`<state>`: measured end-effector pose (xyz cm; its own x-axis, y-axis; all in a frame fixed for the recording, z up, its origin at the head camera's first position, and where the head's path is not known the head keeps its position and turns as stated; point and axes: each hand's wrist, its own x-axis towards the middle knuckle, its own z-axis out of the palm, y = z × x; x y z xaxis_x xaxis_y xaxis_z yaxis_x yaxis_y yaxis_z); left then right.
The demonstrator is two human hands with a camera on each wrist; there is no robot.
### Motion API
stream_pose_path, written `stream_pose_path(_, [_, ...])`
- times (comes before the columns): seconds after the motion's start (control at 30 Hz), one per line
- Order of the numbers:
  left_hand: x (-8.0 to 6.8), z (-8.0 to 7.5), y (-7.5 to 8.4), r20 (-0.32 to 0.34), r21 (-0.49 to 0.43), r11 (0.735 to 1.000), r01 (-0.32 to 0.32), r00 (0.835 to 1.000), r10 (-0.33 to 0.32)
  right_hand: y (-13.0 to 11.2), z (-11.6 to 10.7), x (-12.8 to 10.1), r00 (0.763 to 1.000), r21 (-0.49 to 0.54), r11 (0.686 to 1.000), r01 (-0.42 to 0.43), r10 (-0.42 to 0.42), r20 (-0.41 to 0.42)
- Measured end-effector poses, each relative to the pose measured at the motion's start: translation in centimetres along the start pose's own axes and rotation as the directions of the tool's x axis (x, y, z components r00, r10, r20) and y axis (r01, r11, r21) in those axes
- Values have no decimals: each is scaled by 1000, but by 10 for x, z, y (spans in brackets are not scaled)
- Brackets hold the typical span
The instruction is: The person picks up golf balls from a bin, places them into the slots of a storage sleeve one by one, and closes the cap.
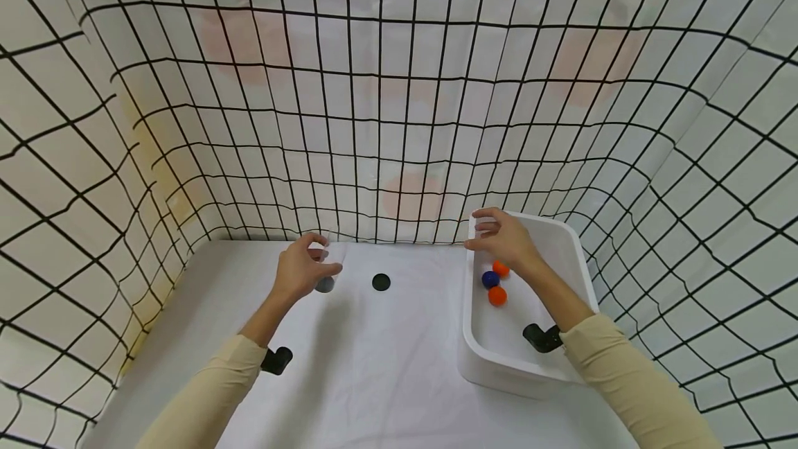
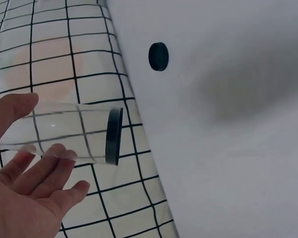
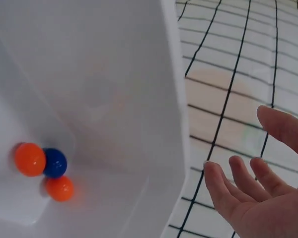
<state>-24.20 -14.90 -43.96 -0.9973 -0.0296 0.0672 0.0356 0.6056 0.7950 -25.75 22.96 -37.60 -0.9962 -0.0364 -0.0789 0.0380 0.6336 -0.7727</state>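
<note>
A: What is each hand doing?

B: The left hand (image 1: 302, 270) curls its thumb and fingers round a clear tube (image 2: 64, 131) with a dark cap (image 2: 113, 136) at one end, held above the white table (image 1: 374, 366). In the left wrist view the tube lies across the fingertips (image 2: 54, 151), cap pointing away from the palm. The right hand (image 1: 501, 238) hovers at the far left corner of the white bin (image 1: 576, 255), fingers relaxed and spread, gripping nothing.

A: What do the containers hold?

B: Nothing shows inside the tube. The bin holds three balls clustered together: a blue ball (image 1: 490, 279) between two orange balls (image 1: 497, 296), just near of the right hand.

A: Anything else?

B: A black disc (image 1: 381, 282) lies on the table between tube and bin. Gridded sheets (image 1: 399, 89) wall the space.
</note>
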Motion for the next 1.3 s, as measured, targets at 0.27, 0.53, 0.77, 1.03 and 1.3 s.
stream_pose_path(0.27, [-5, -4, 6, 28, -8, 1000, -25, 999, 25, 38, -8, 13, 998, 11, 999, -43, 43, -36])
stream_pose_path(0.53, [-8, -5, 7, 29, 1, 999, -44, 999, 44, 80, -3, 28, 992, -61, 992, -107, 103, -72])
stream_pose_path(0.77, [-7, -6, 6, 27, 21, 999, -48, 999, 47, 106, -2, 36, 987, -101, 982, -159, 157, -31])
stream_pose_path(1.03, [-9, -5, 6, 24, 32, 999, -37, 999, 36, 132, 5, 41, 969, -111, 965, -238, 244, 40])
stream_pose_path(1.3, [-10, -4, 4, 7, 45, 998, -36, 999, 36, 146, 10, 41, 951, -134, 948, -289, 300, 71])
